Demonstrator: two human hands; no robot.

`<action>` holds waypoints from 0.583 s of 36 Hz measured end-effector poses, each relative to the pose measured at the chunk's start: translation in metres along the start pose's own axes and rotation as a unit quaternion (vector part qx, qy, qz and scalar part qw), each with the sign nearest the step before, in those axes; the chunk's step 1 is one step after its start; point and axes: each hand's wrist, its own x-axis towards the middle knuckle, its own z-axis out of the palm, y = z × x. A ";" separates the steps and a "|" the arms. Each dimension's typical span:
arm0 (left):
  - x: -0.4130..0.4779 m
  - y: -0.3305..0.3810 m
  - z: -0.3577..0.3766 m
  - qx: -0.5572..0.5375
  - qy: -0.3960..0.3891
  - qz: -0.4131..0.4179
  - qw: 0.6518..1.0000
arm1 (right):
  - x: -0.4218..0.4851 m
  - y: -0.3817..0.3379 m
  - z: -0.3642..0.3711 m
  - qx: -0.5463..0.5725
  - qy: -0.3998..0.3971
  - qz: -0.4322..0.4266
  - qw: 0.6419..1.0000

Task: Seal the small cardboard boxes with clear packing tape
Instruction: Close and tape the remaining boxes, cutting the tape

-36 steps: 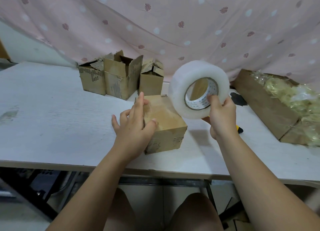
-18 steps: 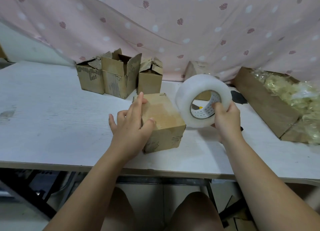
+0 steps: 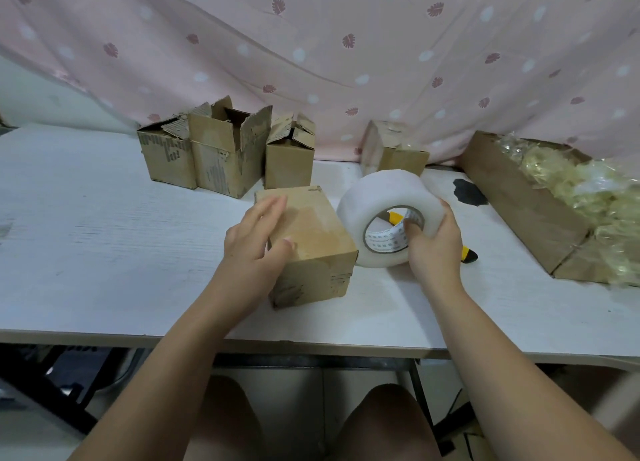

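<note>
Person sits at a white tabletop (image 3: 104, 235), knees under it. A closed cardboard box (image 3: 311, 242) sits near the front edge, approx. centre, turned a bit askew. Left hand (image 3: 254, 246) lies against the box's left side: fingers (image 3: 268, 211) pretty much straight & loose, reaching over the top-left edge, thumb tip resting on the top face, so a flat touch, no real grip. Right hand (image 3: 436, 252) grips the tape roll (image 3: 381, 197), a fat milky-clear one, w/ thumb hooked inside the core & the other fingers wrapped round the outside. Roll stands on edge just right of the box, lower rim down at the tabletop, v. close to the box's right wall; touching or not, can't tell. A yellow-black cutter (image 3: 468, 255) lies on the tabletop behind the right hand, mostly hidden, a bit showing thru the core. At the back, left of centre, three open boxes (image 3: 225, 155) w/ ragged flaps stand side by side. Further right a taped box (image 3: 393, 149) sits against the pink curtain (image 3: 346, 45). Far right, a long carton (image 3: 519, 201) holds crumpled plastic bags (image 3: 595, 190). Between it & the roll, a dark patch (image 3: 467, 192) on the tabletop.
</note>
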 end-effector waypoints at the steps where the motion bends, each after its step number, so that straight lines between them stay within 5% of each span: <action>1: -0.002 0.004 0.000 -0.010 -0.003 0.000 1.000 | 0.000 0.000 0.000 -0.002 -0.001 -0.004 1.000; 3: -0.005 0.011 0.003 0.039 0.024 0.036 0.998 | -0.001 0.002 0.001 -0.006 -0.001 -0.011 1.000; 6: -0.002 0.026 0.010 0.269 0.061 0.124 0.953 | -0.003 0.004 0.001 -0.006 0.001 -0.017 1.000; 11: 0.013 0.064 0.029 0.520 0.021 0.058 0.852 | -0.008 0.007 0.000 0.008 0.010 -0.016 1.000; 15: 0.026 0.064 0.040 0.504 0.019 0.078 0.860 | -0.010 0.012 -0.005 0.005 0.014 -0.005 1.000; 18: 0.033 0.056 0.038 0.429 -0.053 0.030 0.901 | -0.009 0.014 -0.007 0.001 0.012 0.001 1.000; 21: 0.038 0.053 0.036 0.411 -0.131 -0.019 0.902 | -0.010 0.011 -0.007 -0.003 0.005 0.007 1.000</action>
